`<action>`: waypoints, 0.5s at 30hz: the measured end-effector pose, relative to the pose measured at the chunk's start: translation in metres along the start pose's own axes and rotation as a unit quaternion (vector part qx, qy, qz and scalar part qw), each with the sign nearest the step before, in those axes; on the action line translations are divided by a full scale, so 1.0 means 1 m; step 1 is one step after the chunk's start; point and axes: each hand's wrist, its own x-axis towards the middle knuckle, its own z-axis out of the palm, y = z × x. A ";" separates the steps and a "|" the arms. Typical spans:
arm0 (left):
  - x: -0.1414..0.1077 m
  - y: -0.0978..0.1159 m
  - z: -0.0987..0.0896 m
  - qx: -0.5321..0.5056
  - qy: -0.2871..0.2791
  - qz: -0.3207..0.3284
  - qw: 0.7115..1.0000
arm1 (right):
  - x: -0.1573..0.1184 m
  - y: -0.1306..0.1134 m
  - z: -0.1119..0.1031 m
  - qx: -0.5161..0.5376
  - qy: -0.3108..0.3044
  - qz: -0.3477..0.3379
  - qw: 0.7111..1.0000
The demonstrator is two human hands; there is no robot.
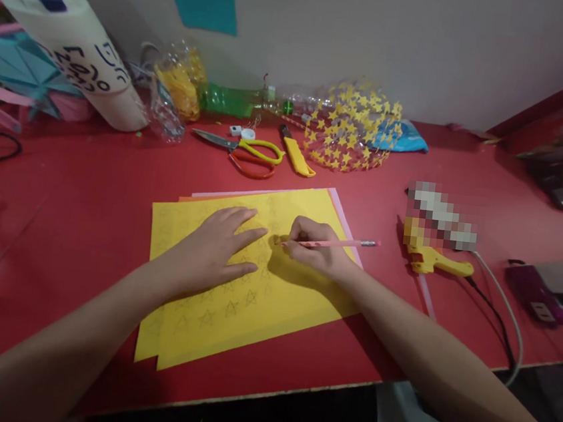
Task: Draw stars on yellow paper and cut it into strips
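Observation:
Yellow sheets point(302, 300) lie in a slightly fanned stack on the red table, with orange and pink sheets showing beneath their far edge. Several pencil-drawn stars show on the top yellow sheet. My left hand point(211, 251) rests flat on the left half of the sheet, its fingers spread and holding nothing. My right hand point(318, 248) is closed around a pink pencil point(343, 244), whose tip points left, at the paper near the middle. The pencil's eraser end sticks out to the right.
Scissors point(252, 151), a yellow cutter point(297, 155) and a clear ball with yellow stars point(350, 127) lie beyond the paper. A white tumbler point(86, 56) stands back left. To the right are a yellow glue gun point(432, 259), a power strip point(442, 211) and cables.

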 end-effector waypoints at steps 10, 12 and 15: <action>0.000 -0.001 0.002 -0.004 0.008 0.003 1.000 | 0.000 0.000 -0.001 -0.015 -0.008 -0.007 1.000; 0.000 -0.001 0.002 -0.003 0.009 0.005 1.000 | 0.000 -0.001 -0.001 -0.006 -0.016 -0.008 1.000; -0.001 -0.001 0.003 -0.001 0.016 0.009 1.000 | 0.001 -0.002 -0.001 0.032 0.005 0.017 0.999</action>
